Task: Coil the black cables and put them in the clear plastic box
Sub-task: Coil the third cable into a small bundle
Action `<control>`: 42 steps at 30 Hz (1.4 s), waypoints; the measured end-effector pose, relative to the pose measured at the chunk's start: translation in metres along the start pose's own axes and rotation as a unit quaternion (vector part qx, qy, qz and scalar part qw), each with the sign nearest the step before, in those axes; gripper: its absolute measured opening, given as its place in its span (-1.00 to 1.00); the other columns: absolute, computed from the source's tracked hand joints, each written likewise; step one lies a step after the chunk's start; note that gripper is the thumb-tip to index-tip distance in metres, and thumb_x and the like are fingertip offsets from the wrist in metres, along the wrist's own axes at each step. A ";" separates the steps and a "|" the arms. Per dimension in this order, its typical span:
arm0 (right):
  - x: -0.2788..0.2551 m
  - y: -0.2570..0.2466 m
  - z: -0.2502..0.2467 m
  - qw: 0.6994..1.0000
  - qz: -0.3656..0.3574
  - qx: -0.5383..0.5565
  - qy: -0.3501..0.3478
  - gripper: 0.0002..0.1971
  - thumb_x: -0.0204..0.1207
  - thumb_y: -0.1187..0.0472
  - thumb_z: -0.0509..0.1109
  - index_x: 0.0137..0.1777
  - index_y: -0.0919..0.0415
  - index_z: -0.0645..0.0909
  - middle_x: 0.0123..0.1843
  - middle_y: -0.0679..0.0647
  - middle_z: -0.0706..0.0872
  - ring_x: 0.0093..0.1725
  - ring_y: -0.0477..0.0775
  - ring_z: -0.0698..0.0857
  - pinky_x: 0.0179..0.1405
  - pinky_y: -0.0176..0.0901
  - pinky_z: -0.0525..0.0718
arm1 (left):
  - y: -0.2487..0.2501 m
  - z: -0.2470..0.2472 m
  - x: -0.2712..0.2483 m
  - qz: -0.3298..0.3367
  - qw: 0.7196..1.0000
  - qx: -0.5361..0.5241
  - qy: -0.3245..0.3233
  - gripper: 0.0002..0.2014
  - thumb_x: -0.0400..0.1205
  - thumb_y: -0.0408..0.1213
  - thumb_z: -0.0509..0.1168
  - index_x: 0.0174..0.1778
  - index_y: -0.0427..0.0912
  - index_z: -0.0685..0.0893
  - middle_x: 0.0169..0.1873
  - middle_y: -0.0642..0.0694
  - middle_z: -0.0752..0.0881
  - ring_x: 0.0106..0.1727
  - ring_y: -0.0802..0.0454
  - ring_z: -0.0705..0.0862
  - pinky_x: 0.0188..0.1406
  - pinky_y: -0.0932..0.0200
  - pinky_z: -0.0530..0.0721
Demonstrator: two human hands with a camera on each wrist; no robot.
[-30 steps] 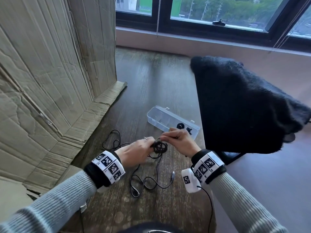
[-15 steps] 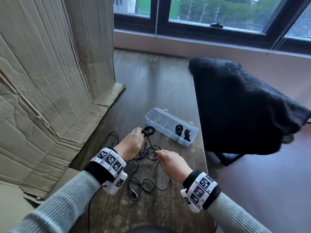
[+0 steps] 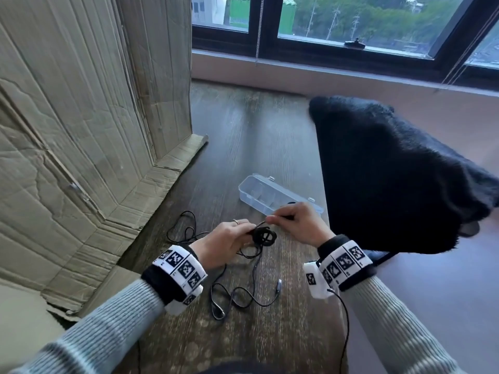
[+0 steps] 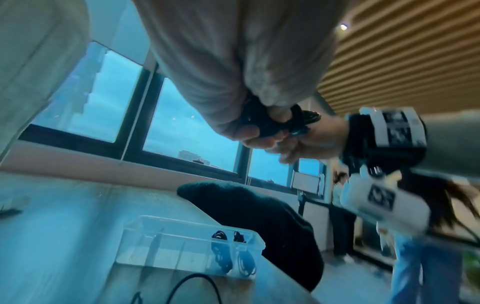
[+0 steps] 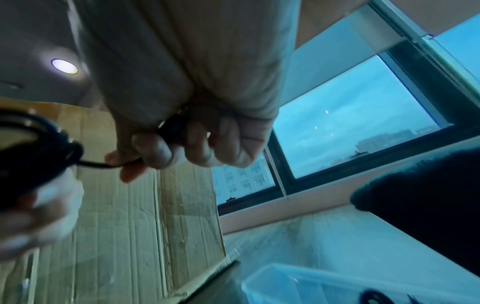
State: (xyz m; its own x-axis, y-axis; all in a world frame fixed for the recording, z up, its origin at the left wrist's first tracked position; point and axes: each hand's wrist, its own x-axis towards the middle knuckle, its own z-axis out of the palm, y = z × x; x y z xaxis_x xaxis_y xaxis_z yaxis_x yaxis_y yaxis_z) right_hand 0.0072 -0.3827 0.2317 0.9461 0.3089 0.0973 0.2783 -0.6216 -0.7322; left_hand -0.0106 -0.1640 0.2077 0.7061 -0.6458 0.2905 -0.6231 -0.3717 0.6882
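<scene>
My left hand (image 3: 229, 240) grips a small coil of black cable (image 3: 264, 236) just above the wooden table; the left wrist view has the coil (image 4: 262, 121) bunched in its fingers. My right hand (image 3: 295, 221) pinches the strand that leads off the coil, and the right wrist view shows that strand (image 5: 93, 164) running from its fingertips. The rest of the cable (image 3: 243, 298) trails loose over the table toward me, ending in a plug (image 3: 278, 286). Just beyond my hands lies the clear plastic box (image 3: 259, 194), open; two coiled black cables (image 4: 231, 253) sit in its right compartments.
Crumpled cardboard sheets (image 3: 81, 130) stand along the left side of the table. A black fuzzy cloth over a chair (image 3: 391, 179) hangs at the table's right edge, close to the box. A window sill (image 3: 324, 74) runs along the far end. A second black cable loop (image 3: 183, 225) lies left of my hands.
My right hand, which was down at the loose cable half a second ago, has risen to the coil. My left hand has drawn the coil toward me, away from the box.
</scene>
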 end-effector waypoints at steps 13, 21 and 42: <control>-0.026 -0.012 0.064 0.966 -0.099 -0.227 0.070 -0.91 0.50 0.35 0.40 -0.21 0.26 0.55 -0.34 0.10 0.62 -0.39 0.14 0.58 -0.47 0.07 0.66 | -0.007 -0.001 0.001 -0.197 0.964 0.036 0.173 -0.82 0.62 -0.34 0.30 0.08 -0.16 0.76 -0.30 0.03 0.79 -0.31 0.30 0.62 -0.31 0.62 0.42; -0.028 -0.037 0.061 0.963 -0.159 -0.211 0.060 -0.94 0.43 0.39 0.45 -0.20 0.31 0.62 -0.33 0.16 0.66 -0.35 0.22 0.68 -0.47 -0.01 0.69 | -0.002 0.014 -0.005 -0.189 0.960 0.048 0.200 -0.80 0.59 -0.30 0.28 0.04 -0.18 0.78 -0.14 -0.10 0.83 -0.12 -0.02 0.75 -0.10 0.31 0.57; -0.020 -0.040 0.056 0.850 0.130 0.482 0.169 -0.73 0.48 0.41 0.44 0.12 0.21 0.50 -0.27 0.04 0.77 -0.38 -0.09 0.65 -0.33 -0.29 0.64 | -0.014 0.012 -0.004 -0.035 0.947 0.148 0.283 -0.69 0.55 -0.40 0.35 0.22 -0.35 0.68 0.08 -0.24 0.76 0.09 -0.04 0.75 0.23 0.21 0.61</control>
State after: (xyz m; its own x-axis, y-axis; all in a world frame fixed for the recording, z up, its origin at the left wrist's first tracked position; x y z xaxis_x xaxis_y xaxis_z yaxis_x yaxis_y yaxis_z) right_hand -0.0321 -0.3231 0.2212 0.9938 -0.0738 -0.0830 -0.0580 0.2923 -0.9546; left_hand -0.0085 -0.1638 0.1891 0.7646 -0.1817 0.6184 -0.5753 -0.6250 0.5276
